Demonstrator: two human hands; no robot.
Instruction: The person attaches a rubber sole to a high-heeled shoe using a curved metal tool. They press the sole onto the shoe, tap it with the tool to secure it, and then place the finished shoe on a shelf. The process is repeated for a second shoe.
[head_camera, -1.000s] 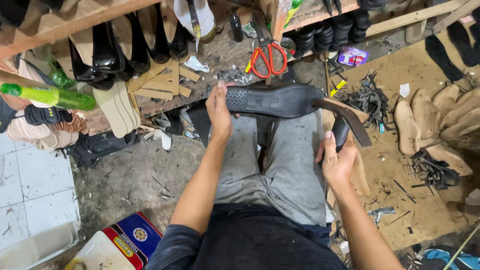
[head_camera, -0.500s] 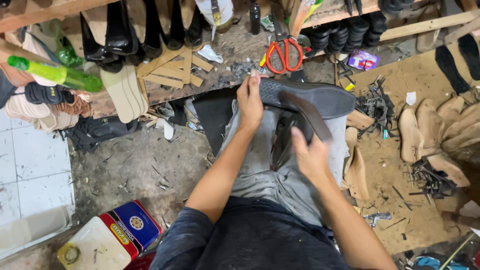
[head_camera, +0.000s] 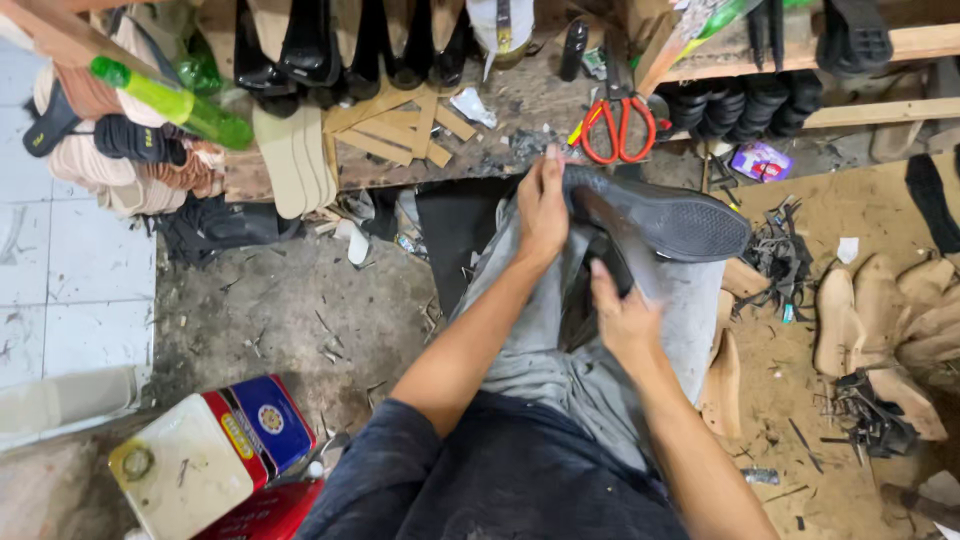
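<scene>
Left hand (head_camera: 543, 210): fingers curled shut over the near end of a black shoe sole (head_camera: 660, 212), thumb on top, pinning it on the lap over grey trousers (head_camera: 540, 350). The sole is rubbery, long and tapered, its tread a fine cross-hatch; the toe juts out beyond the fingertips, to their right.

Right hand (head_camera: 625, 322): fingers half closed on a narrow dark strip (head_camera: 620, 240) that runs from the fingertips up across the sole; how firm the hold is cannot be told, the strip being blurred.

Beyond the left fingertips: red-handled scissors (head_camera: 620, 128), blades shut, lying on a rough, glue-stained wooden bench (head_camera: 500, 110). Left of them, flat pale wooden slats (head_camera: 395, 130) in a loose fan, then cream insoles (head_camera: 295, 160) stacked on edge. Above, a row of glossy black heels (head_camera: 330, 50).

Far left of the fingers: a green plastic bottle (head_camera: 165, 100), tilted.

Right of the right fingers: pale wooden shoe forms (head_camera: 880, 310), smooth and rounded, on a brown board, with black offcuts (head_camera: 780, 255) between. A small purple packet (head_camera: 760, 160) lies above them.

Behind the hands, by the left elbow: a rectangular tin (head_camera: 200, 455), cream top with round cap, sides red and blue with a round emblem.
</scene>
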